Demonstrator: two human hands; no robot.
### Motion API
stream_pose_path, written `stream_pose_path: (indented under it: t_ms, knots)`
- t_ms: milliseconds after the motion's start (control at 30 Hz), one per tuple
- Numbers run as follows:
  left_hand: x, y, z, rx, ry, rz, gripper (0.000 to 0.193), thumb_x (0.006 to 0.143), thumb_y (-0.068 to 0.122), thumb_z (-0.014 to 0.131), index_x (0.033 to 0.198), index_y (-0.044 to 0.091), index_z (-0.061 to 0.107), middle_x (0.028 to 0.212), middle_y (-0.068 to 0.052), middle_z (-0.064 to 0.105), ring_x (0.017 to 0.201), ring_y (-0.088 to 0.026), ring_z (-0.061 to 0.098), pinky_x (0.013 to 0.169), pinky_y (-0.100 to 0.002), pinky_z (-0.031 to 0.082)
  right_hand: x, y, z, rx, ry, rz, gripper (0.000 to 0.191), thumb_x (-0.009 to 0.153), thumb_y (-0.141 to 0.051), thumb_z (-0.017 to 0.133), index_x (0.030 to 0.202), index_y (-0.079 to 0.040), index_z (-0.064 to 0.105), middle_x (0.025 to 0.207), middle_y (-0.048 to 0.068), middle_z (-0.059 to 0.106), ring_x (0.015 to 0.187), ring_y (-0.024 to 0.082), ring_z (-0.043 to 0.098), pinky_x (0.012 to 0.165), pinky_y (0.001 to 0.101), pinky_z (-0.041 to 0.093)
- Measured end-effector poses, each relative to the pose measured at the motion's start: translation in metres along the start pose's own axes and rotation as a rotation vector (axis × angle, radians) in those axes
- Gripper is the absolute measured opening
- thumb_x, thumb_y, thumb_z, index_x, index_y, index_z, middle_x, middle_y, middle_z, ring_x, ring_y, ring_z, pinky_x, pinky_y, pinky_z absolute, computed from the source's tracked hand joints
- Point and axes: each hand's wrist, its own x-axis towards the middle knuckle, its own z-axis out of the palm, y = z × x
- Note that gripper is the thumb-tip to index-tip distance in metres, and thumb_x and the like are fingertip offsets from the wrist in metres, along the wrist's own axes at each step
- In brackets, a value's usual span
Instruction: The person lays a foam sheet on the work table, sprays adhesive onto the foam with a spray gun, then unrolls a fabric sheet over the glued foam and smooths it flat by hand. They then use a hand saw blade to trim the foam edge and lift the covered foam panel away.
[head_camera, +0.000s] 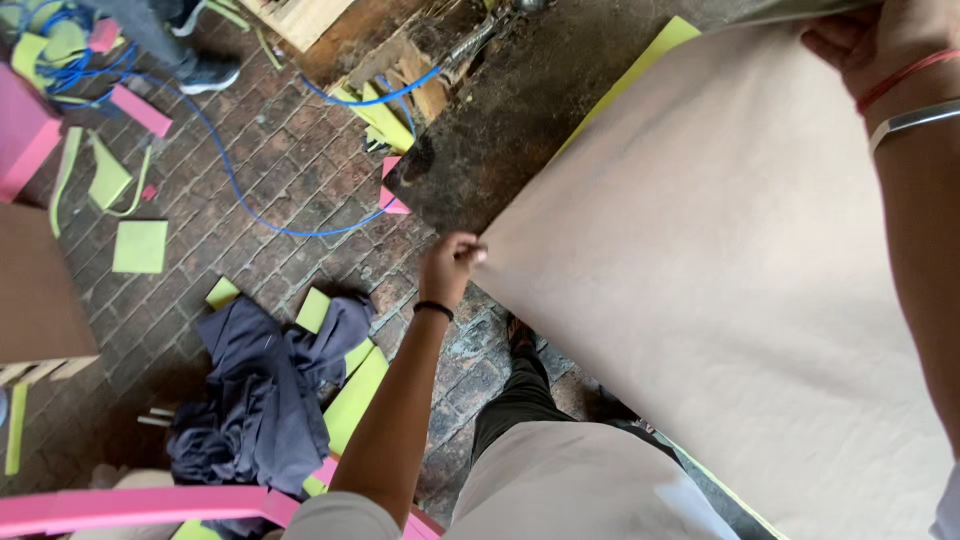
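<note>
Brown paper sheet (720, 260), big and stiff-looking, fills most of the right side of the view, held up over the brick floor (290, 160). Left hand (450, 262) is closed into a pinch on the sheet's left corner, black band on the wrist. Right hand (862, 42) grips the top edge up in the far corner, fingers curled over it, with a red thread and a metal bangle on that wrist. Lime-green sheet (655, 50) peeks out from behind the paper's edge. Down on the floor there's a crumpled dark grey cloth (262, 385), a blue cable (225, 165) looping around, plus green and pink foam offcuts (140, 245) scattered about.
</note>
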Motion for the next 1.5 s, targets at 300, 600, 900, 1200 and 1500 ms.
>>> stream_pose_path:
  t_ms: [300, 600, 900, 1200, 1500]
  knots:
    - [0.020, -0.050, 0.004, 0.079, -0.123, -0.108, 0.028, 0.083, 0.012, 0.080, 0.108, 0.007, 0.070, 0.096, -0.009, 0.078, 0.084, -0.024, 0.077, 0.072, -0.036, 0.060, 0.039, 0.043, 0.035, 0.108, 0.089, 0.226, 0.026, 0.100, -0.021, 0.073, 0.121, -0.006, 0.068, 0.119, 0.005, 0.075, 0.108, 0.024, 0.075, 0.111, 0.0478, 0.052]
    - [0.028, -0.081, 0.011, 0.176, -0.136, 0.031, 0.018, 0.085, 0.009, 0.080, 0.100, 0.007, 0.070, 0.090, -0.010, 0.077, 0.081, -0.028, 0.075, 0.069, -0.039, 0.059, 0.053, 0.069, 0.063, 0.230, 0.111, 0.299, 0.015, 0.101, -0.012, 0.072, 0.114, -0.005, 0.071, 0.106, 0.002, 0.075, 0.088, 0.015, 0.070, 0.110, 0.0422, 0.051]
    - [-0.022, -0.004, 0.112, -0.052, -0.337, 0.616, 0.028, 0.078, -0.001, 0.069, 0.106, 0.004, 0.069, 0.113, -0.016, 0.068, 0.113, -0.037, 0.062, 0.100, -0.052, 0.050, 0.039, 0.086, 0.059, 0.344, 0.264, 0.306, 0.014, 0.094, -0.007, 0.073, 0.104, 0.001, 0.070, 0.096, 0.008, 0.075, 0.083, 0.018, 0.072, 0.096, 0.0370, 0.059]
    - [0.029, 0.019, 0.194, 0.652, -1.123, 0.965, 0.074, 0.098, 0.062, 0.040, 0.161, 0.026, 0.030, 0.173, -0.008, 0.015, 0.161, -0.030, 0.010, 0.129, -0.053, 0.004, 0.000, 0.088, 0.067, 0.435, 0.290, 0.282, 0.021, 0.094, -0.007, 0.070, 0.113, 0.002, 0.068, 0.106, 0.009, 0.076, 0.096, 0.019, 0.076, 0.100, 0.0367, 0.058]
    - [0.128, 0.006, 0.157, 0.778, -0.554, 0.710, 0.085, 0.102, 0.059, 0.042, 0.160, 0.000, 0.022, 0.169, -0.024, 0.017, 0.157, -0.039, 0.011, 0.126, -0.054, 0.011, -0.040, 0.140, 0.135, 0.660, 0.599, 0.282, 0.020, 0.089, -0.004, 0.065, 0.108, 0.001, 0.068, 0.097, 0.011, 0.073, 0.086, 0.025, 0.073, 0.081, 0.0422, 0.064]
